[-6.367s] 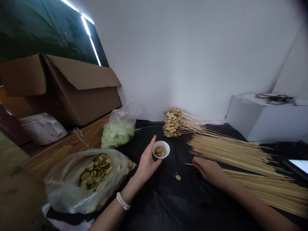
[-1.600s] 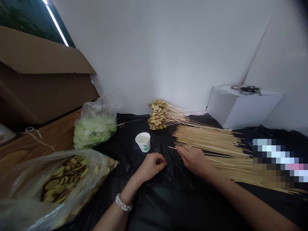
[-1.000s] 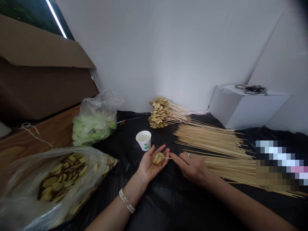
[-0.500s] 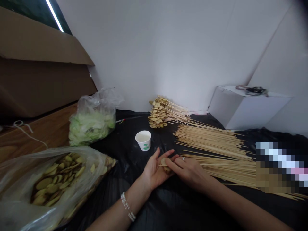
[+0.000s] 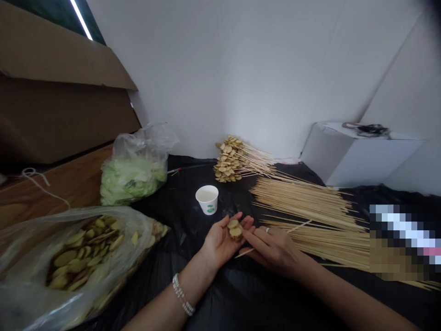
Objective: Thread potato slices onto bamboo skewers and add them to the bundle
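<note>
My left hand (image 5: 220,241) is cupped palm up, with a few round potato slices (image 5: 235,231) resting in it. My right hand (image 5: 272,246) pinches a bamboo skewer (image 5: 246,252) whose near tip points left, just below the slices. The skewer's other end sticks out behind the hand, over the loose skewers (image 5: 330,246). Fingers of both hands meet beside the slices. Whether any slice is on this skewer is hidden; its visible tip is bare.
An open plastic bag of potato slices (image 5: 127,220) lies at left, a bag of cut green vegetable (image 5: 132,181) behind it. A paper cup (image 5: 207,201) stands mid-table. Finished potato skewers (image 5: 228,161) are piled near the wall. A white box (image 5: 358,156) sits at right.
The skewer's tip has moved from across the slices to below the left palm, and its far end now shows. The slices in the left palm are more exposed.
</note>
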`<state>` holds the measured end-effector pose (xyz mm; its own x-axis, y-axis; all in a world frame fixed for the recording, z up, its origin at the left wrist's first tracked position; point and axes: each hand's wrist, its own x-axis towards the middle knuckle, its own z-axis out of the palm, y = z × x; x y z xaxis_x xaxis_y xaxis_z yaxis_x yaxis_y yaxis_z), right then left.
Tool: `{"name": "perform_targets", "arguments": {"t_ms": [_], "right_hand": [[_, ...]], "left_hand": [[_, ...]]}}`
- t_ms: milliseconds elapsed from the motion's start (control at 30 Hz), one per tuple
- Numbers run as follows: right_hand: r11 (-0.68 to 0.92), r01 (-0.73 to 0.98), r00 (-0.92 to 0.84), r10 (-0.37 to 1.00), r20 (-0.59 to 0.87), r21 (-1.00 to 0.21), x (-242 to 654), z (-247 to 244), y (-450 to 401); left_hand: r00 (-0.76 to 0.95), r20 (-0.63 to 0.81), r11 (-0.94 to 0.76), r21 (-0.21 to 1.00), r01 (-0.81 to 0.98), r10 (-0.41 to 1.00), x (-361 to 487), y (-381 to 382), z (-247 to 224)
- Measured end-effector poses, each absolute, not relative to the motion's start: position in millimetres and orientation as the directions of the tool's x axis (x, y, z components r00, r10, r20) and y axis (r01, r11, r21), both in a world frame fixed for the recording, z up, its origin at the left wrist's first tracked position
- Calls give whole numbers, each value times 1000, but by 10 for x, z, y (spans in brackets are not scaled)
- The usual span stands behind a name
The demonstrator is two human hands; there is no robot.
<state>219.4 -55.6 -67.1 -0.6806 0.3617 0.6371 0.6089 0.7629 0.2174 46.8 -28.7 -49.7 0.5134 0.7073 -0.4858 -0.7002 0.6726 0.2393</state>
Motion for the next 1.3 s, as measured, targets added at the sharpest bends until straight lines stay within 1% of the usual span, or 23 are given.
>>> {"name": "perform_targets", "arguments": {"t_ms": [100, 200, 400, 500, 567, 700, 767, 867, 967, 1033, 1133, 1300], "right_hand": [[743, 651, -639, 427, 639, 155, 2171, -712, -547], [703, 707, -582, 516, 628, 77, 2165, -724, -532], [665, 745, -548, 654, 522, -52, 2176, -665, -516], [651, 758, -551, 671, 496, -40, 2174, -657, -509], [657, 753, -547, 661, 513, -43, 2176, -668, -502], [674, 722, -511, 671, 538, -155, 2199, -690, -494], [671, 718, -497, 681, 538, -187, 2218, -683, -494], [680, 711, -478, 654, 586, -179, 2252, -652, -489], [670, 732, -444, 606, 660, -123, 2291, -623, -471], [645, 759, -418, 585, 695, -86, 2317, -616, -455], [620, 782, -409, 588, 698, -64, 2344, -621, -439], [624, 780, -438, 600, 670, -48, 2323, -634, -450]], "left_hand": [[567, -452, 700, 210, -682, 689, 510, -327, -512], [599, -418, 715, 220, -663, 684, 532, -348, -537], [632, -348, 716, 227, -660, 692, 528, -340, -541], [643, -329, 719, 233, -654, 691, 531, -340, -529], [639, -330, 716, 236, -657, 695, 528, -339, -522], [626, -332, 705, 239, -668, 706, 506, -332, -509], [621, -337, 703, 239, -670, 707, 489, -321, -498], [568, -398, 680, 245, -691, 720, 461, -298, -470], [485, -482, 647, 255, -719, 729, 445, -283, -446], [457, -514, 648, 287, -705, 726, 452, -289, -445], [447, -517, 666, 392, -634, 730, 491, -327, -469], [431, -449, 622, 582, -524, 783, 555, -393, -535]]}}
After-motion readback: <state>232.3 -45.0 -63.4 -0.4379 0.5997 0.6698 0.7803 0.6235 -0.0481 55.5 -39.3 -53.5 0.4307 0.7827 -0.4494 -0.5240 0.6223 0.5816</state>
